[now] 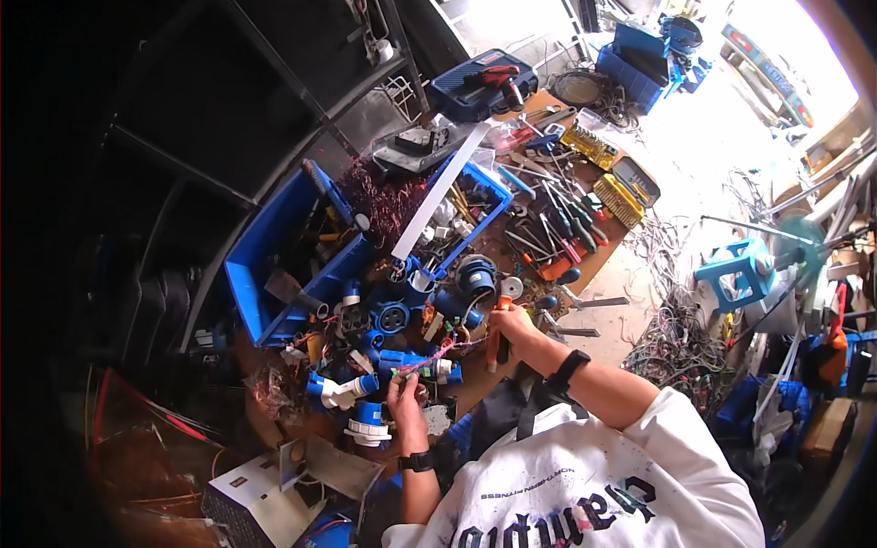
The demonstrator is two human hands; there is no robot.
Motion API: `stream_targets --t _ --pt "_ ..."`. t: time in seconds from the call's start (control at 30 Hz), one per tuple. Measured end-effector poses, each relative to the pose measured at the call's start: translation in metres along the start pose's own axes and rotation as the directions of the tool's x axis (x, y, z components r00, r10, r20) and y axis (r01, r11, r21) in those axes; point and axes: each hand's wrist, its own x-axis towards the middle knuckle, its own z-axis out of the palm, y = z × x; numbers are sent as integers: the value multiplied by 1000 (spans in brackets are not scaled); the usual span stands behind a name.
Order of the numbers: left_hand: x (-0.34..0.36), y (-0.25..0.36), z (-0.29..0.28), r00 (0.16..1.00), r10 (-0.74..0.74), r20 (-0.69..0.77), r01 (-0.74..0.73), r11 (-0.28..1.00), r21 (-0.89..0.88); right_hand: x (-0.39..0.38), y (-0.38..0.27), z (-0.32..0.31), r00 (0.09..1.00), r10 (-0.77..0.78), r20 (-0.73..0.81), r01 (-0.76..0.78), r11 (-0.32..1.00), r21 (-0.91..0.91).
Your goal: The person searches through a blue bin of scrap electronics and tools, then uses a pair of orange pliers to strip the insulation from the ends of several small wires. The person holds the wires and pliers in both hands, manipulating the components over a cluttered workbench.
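Note:
My left hand (pixel 407 402) pinches a small green piece (pixel 403 373), perhaps a connector or circuit board. Thin pink and red wires (pixel 438 353) run from it up to the right. My right hand (pixel 518 331) is wrapped around an orange-handled hand tool (pixel 493 351); its exact kind is hidden by my fingers. Just beyond my left hand lies a blue cylindrical plug (pixel 397 358). White-and-blue fittings (pixel 343 391) lie to its left, with another blue and white plug (pixel 368 422) nearer me.
A large blue bin (pixel 251 290) stands at the left, a smaller blue crate (pixel 498 212) beyond my hands. A white strip (pixel 440 192) lies across the crate. Screwdrivers (pixel 571 219) and yellow bit sets (pixel 619 201) cover the board. Tangled cables (pixel 687 342) and a blue stool (pixel 736 272) are right.

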Motion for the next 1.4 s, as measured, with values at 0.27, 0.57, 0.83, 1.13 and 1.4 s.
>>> stream_targets --t 0.27,0.57,0.83,1.13,1.4 --pt "3 2 -5 999 37 -8 -37 999 12 59 64 20 974 11 -227 -12 1000 -3" --pt "14 5 -9 997 45 -63 -40 996 85 22 49 58 916 68 -396 -147 974 -174" --pt "3 11 2 980 -7 -198 31 993 117 60 91 81 894 14 -448 -126 967 -222" --pt "10 26 18 968 -39 -246 89 977 193 79 77 80 882 100 -460 -187 972 -146" --pt "7 28 33 954 1 -300 72 970 232 93 86 74 877 111 -468 -231 950 -208"
